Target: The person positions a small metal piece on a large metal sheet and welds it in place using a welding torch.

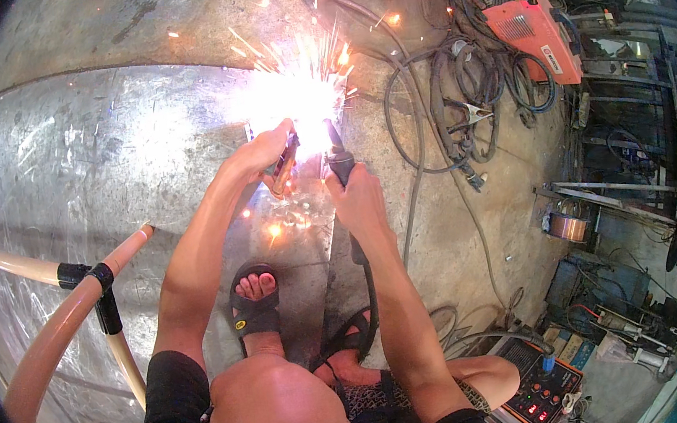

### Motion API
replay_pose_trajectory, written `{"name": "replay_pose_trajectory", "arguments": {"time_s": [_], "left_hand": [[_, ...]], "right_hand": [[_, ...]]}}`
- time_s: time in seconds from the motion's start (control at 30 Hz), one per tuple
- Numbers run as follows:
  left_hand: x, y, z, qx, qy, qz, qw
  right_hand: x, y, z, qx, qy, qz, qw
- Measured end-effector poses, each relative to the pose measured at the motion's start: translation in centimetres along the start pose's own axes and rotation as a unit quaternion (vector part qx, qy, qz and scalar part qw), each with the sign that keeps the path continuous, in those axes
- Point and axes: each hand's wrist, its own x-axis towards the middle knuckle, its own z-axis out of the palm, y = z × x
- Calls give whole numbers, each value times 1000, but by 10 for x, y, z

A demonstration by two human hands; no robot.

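Note:
My right hand [361, 199] is wrapped round the black handle of a welding torch [341, 163], whose neck points away from me into a white glare. A cable runs from the torch back between my legs. Closed fingers of my left hand [266, 151] grip a narrow, shiny, dark-and-reddish object [286, 169] just left of the torch; its kind is unclear. Bright arc light [294, 90] and flying sparks hide the torch tip and the workpiece there. Beneath the glare lies a large grey metal sheet [136, 143].
A red welding machine [532, 31] stands at the far right beside coiled cables [458, 87]. Tan tubing [41, 333] with black joints rises at the left. My sandalled foot [254, 298] rests near the sheet. At the lower right are a control panel [537, 386] and a wire spool [569, 227].

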Motion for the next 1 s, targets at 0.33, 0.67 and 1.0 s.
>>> {"name": "replay_pose_trajectory", "arguments": {"time_s": [0.33,0.67,1.0], "left_hand": [[-14,9,-3,-8,-45,-17,999],[4,-4,-10,-14,-85,-19,996],[9,-6,-7,-31,-74,-26,996]], "right_hand": [[2,4,3,-20,-10,-24,999],[2,1,2,-25,-13,-41,999],[-2,33,0,85,50,-8,995]]}}
